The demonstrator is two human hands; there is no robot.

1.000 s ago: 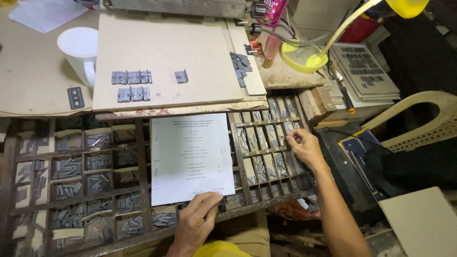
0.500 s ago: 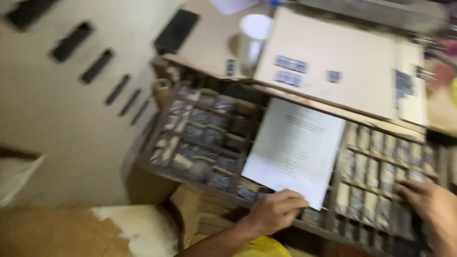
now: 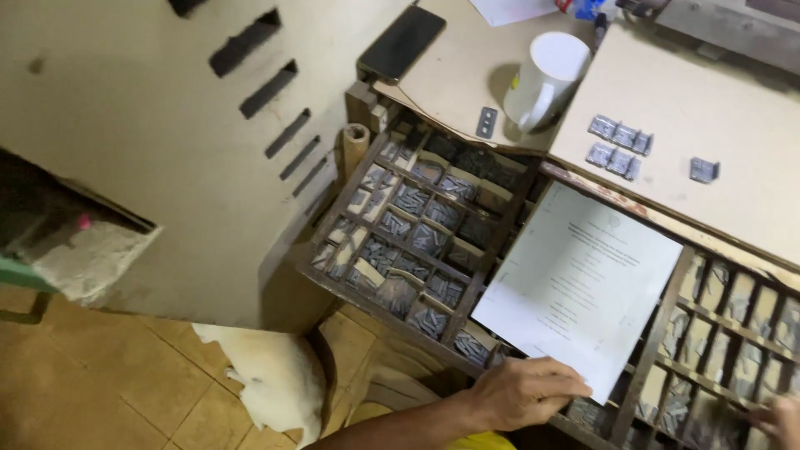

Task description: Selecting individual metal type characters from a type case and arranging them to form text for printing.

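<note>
A printed white sheet (image 3: 583, 283) lies on a wooden tray of small compartments (image 3: 392, 287) filled with grey metal type pieces (image 3: 412, 198). My left hand (image 3: 525, 390) rests on the sheet's near edge and pins it against the tray's front rail. Only the fingers of my right hand (image 3: 779, 417) show at the bottom right corner, over the narrow right-hand compartments; they are blurred and what they hold is hidden. Several grey type blocks (image 3: 618, 146) sit in two rows on a pale board (image 3: 717, 100) beyond the tray.
A white mug (image 3: 546, 79) and a black phone (image 3: 402, 42) stand on the brown worktop behind the tray. A beige slotted cabinet (image 3: 167, 125) fills the left. A white cloth (image 3: 267, 375) lies on the tan tiled floor below.
The view has swung left and down, bringing in the cabinet and the floor. My left hand stays on the sheet's edge. My right hand has slid to the frame's bottom right corner.
</note>
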